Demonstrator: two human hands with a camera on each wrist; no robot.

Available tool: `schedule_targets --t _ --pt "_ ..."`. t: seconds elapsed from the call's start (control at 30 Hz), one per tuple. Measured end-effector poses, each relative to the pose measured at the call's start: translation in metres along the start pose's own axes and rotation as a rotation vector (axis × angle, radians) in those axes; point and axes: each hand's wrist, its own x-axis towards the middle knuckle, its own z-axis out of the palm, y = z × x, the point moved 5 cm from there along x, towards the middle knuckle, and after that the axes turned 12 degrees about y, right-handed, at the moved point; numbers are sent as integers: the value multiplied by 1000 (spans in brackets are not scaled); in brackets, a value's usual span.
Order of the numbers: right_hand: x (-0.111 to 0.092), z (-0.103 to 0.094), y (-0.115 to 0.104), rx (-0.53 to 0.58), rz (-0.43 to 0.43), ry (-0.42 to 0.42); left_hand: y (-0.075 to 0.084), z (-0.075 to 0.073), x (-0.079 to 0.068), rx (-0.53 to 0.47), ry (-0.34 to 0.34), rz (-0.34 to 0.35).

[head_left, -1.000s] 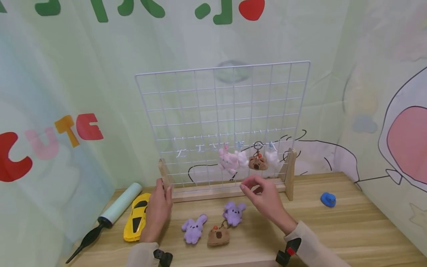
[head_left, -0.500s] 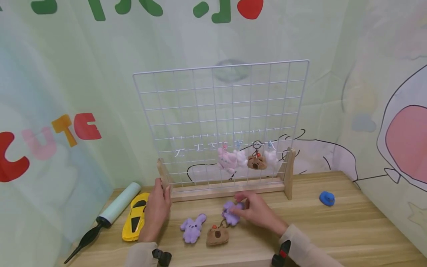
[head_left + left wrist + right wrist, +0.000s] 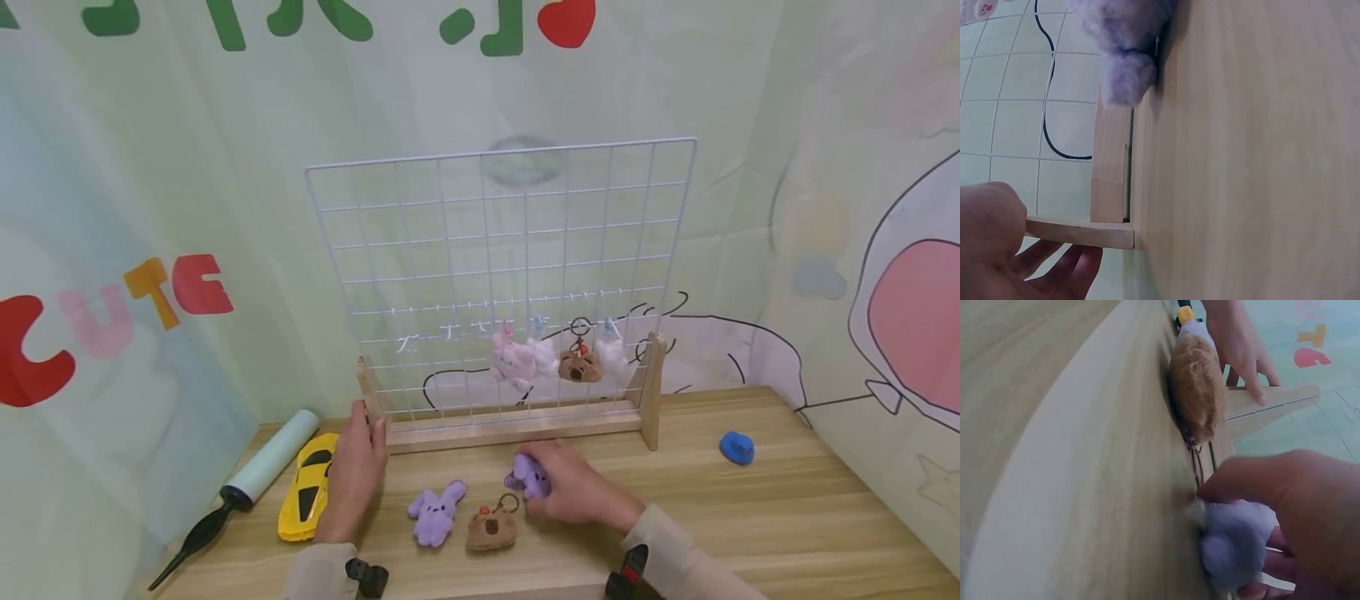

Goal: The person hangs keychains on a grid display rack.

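My right hand (image 3: 573, 487) pinches a purple plush bunny (image 3: 532, 477) between thumb and fingers, low over the table. In the right wrist view, thumb and fingers lie on either side of the purple plush (image 3: 1235, 544). My left hand (image 3: 358, 467) grips the wooden end piece (image 3: 1085, 232) of the white wire grid rack (image 3: 487, 225), thumb on one side and fingers on the other. Between the hands lie a second purple plush bunny (image 3: 433, 517) and a brown plush keychain (image 3: 491, 531) with a metal ring. Pink, white and brown plush charms (image 3: 580, 364) hang from hooks on the grid.
A yellow toy car (image 3: 307, 492) and a pale green air pump (image 3: 273, 458) with a black nozzle lie left of my left hand. At the right sits a small blue toy duck (image 3: 738, 448). A printed curtain (image 3: 187, 167) hangs behind the wooden table (image 3: 810, 517).
My right hand has come down from in front of the grid to the farther purple bunny and taken hold of it, turning it. The left hand keeps its place on the rack.
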Motion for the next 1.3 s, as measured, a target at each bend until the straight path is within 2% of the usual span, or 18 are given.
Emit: schedule_targets --t 0.2,0.47,0.67,0.93,1.13,1.3 --pt "-1 -1 2 -63 -43 90 0 2 1 1 1 -2" --pt "0 0 0 -79 -42 82 0 1 1 6 8 10" --pt "0 -4 -1 -51 -26 98 0 1 1 10 6 9" --pt "2 -4 -3 -24 -89 69 -2 1 1 10 13 9" --pt "3 -4 0 -109 -65 99 -3 2 1 5 12 8" --pt "2 -3 -2 -156 -135 100 -2 2 1 6 7 2"
